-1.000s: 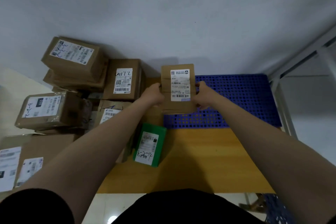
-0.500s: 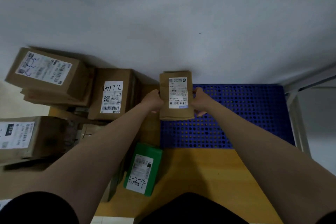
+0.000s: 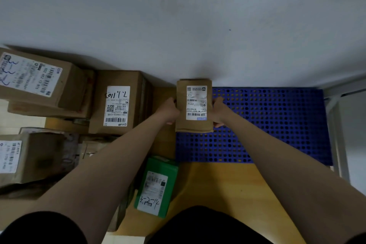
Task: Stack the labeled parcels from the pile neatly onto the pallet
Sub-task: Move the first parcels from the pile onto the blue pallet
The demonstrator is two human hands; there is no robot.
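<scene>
A small brown parcel with a white label sits at the far left corner of the blue perforated pallet, close to the wall. My left hand grips its left side and my right hand grips its right side. To the left lies the pile: a carton marked in black pen, a big carton with a blue-scribbled label, and another carton nearer me. A green parcel with a white label lies on the wooden table just before the pallet's left edge.
The wooden table stretches toward me below the pallet. A grey wall rises right behind the pallet. A metal frame borders the pallet on the right. Most of the pallet's surface to the right is bare.
Both hands carried the brown parcel forward and down onto the pallet's far left corner. The view shifted closer, so the pile slid left in the frame.
</scene>
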